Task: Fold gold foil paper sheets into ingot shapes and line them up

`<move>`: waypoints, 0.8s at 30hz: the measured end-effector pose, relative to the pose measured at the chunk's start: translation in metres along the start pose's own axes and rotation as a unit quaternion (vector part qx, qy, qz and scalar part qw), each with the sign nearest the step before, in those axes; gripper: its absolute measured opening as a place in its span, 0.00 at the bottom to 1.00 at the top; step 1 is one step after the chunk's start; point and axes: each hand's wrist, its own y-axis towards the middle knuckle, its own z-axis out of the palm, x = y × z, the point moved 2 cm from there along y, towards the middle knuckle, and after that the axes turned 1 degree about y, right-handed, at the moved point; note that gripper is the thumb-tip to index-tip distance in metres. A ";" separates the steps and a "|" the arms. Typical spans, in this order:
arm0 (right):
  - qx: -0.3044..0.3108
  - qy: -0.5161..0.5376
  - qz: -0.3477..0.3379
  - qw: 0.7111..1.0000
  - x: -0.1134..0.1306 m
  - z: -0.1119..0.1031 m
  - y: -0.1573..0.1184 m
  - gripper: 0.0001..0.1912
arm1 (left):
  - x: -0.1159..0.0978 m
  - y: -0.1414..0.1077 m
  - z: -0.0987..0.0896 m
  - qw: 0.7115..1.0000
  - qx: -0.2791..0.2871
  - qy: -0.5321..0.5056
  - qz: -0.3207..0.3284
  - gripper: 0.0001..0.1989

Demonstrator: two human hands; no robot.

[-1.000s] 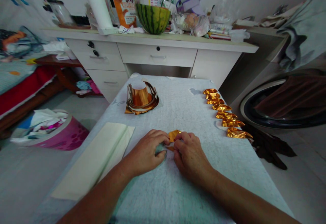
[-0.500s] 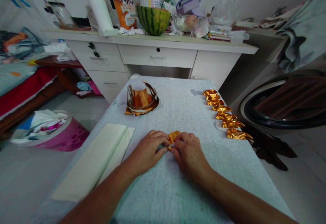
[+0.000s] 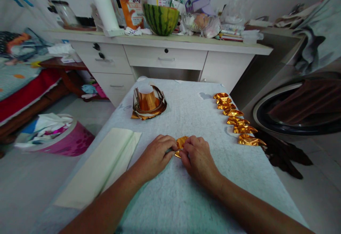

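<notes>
Between my two hands, low over the cloth-covered table (image 3: 183,109), is a small piece of gold foil paper (image 3: 181,142), partly hidden by my fingers. My left hand (image 3: 159,153) pinches its left side, thumb against fingertips. On the right side my right hand (image 3: 197,154) grips it with curled fingers. A curled stack of gold foil sheets (image 3: 147,102) stands on the table beyond my left hand. Folded gold foil ingots (image 3: 232,113), several of them, lie in a row along the table's right edge. Left of my left forearm rests a folded stack of cream paper (image 3: 99,166).
A white desk (image 3: 165,58) stands behind the table, bearing a half watermelon (image 3: 161,19), an orange snack bag (image 3: 130,3) and plastic bags. A pink bin (image 3: 80,138) is on the floor at left. A washing machine (image 3: 259,109) stands at right.
Both hands stay almost in place. The thumbs and fingers have shifted slightly on the gold foil paper, whose near edge now looks more folded. The view has moved a little.
</notes>
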 end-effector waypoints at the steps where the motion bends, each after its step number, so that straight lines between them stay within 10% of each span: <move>1: 0.000 -0.001 0.000 1.000 0.000 0.000 0.000 0.06 | 0.001 0.000 0.000 1.000 0.000 -0.001 0.000 0.06; 24: -0.013 -0.010 0.004 1.000 -0.002 0.004 0.003 0.06 | 0.008 0.003 -0.002 0.999 0.006 -0.036 -0.013 0.12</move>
